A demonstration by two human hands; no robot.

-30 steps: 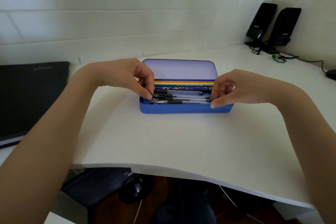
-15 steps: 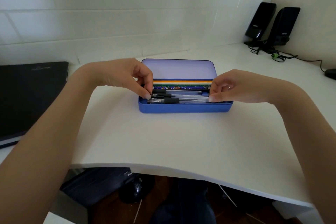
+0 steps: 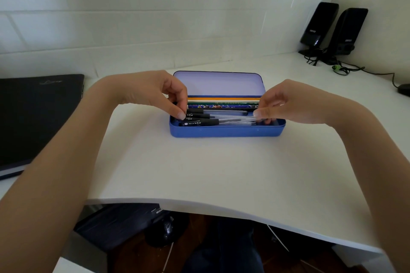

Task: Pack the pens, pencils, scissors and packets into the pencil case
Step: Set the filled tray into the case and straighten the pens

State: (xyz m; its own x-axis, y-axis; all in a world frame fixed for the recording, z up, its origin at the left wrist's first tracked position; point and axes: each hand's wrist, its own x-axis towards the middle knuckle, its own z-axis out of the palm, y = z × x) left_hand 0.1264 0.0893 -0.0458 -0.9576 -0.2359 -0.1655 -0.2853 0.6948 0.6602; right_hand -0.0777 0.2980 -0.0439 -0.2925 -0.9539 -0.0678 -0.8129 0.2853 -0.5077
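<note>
An open blue pencil case sits mid-desk with its lid standing up behind. Along the back of the case lie several pencils, orange, white, green and patterned blue. In front of them lie clear pens with black caps. My left hand pinches the capped left ends of the pens with curled fingers. At the case's right end, my right hand pinches the clear ends of the pens, holding them slightly raised. No scissors or packets are visible.
A black closed laptop lies at the left of the white desk. Two black speakers stand in the far right corner, with cables trailing along the desk. The desk's curved front edge is near me.
My right hand has moved up a little, lifting the right ends of the clear pens. My left hand has stayed at the capped ends.
</note>
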